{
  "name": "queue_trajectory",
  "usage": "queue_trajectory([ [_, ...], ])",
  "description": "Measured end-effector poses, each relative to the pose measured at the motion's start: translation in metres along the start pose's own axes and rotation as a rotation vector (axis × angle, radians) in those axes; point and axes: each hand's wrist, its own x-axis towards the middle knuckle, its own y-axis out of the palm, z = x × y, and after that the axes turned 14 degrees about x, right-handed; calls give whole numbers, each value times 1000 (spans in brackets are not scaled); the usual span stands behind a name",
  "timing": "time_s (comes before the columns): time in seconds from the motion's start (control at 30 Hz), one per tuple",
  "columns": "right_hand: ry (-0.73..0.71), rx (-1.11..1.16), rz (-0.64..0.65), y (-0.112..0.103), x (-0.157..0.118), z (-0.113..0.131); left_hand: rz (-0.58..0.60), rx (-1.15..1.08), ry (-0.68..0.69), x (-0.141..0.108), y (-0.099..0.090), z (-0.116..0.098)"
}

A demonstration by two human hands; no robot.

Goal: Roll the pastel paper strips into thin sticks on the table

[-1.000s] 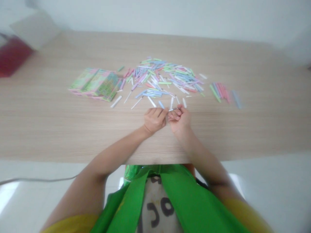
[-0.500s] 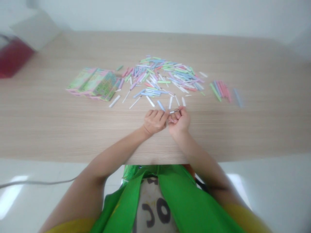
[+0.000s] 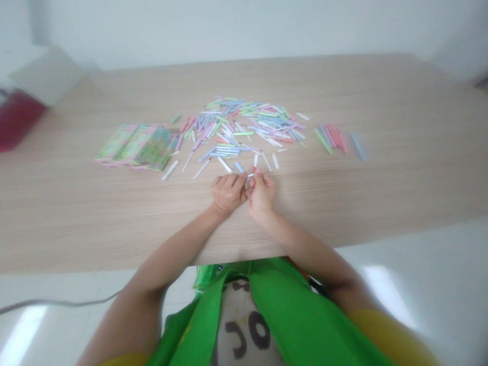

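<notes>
My left hand [image 3: 226,192] and my right hand [image 3: 261,193] rest side by side on the wooden table [image 3: 76,213], fingertips together. Between them they pinch one small white rolled paper stick [image 3: 250,176]. Just beyond the hands lies a wide heap of pastel rolled paper sticks [image 3: 244,126] in pink, green, blue and white. A few loose white sticks [image 3: 267,161] lie between the heap and my fingers.
A flat stack of green and pink printed paper [image 3: 134,146] lies left of the heap. A short row of green, pink and blue sticks [image 3: 335,139] lies to the right. A red object [image 3: 15,118] and a pale box [image 3: 48,75] sit at the far left.
My hands stay joined on the white stick; the right fingers have closed further over it. The view has shifted, so hands and heap sit a little to the left.
</notes>
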Motion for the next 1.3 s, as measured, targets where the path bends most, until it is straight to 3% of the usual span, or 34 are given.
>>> queue_trajectory([
  [0.23, 49, -71, 5, 5, -7, 2, -20, -30, -37, -4, 4, 3],
  [0.37, 200, -117, 19, -5, -14, 7, -55, -38, -105, -5, 7, 9],
  [0.47, 233, -242, 27, -17, 0, 24, -99, -58, -201, -3, 8, 14],
  [0.57, 117, -482, -2, -27, 37, 51, -153, -118, -314, 1, 9, 18],
  [0.7, -286, -969, -2, -36, 92, 82, -181, -238, -463, 5, 13, 26],
  [0.83, -562, -1419, 140, -34, 108, 82, -164, -344, -607, 7, 19, 35],
  [0.93, -618, -1671, 263, -26, 99, 64, -196, -497, -730, 10, 21, 38],
  [1.03, -567, -1790, 430, -16, 92, 47, -254, -790, -880, 15, 22, 39],
  [1.17, -558, -1787, 518, -11, 98, 39, -264, -1208, -1043, 24, 20, 45],
  [1.3, -679, -1712, 526, -13, 112, 46, -259, -1400, -1155, 31, 20, 54],
])
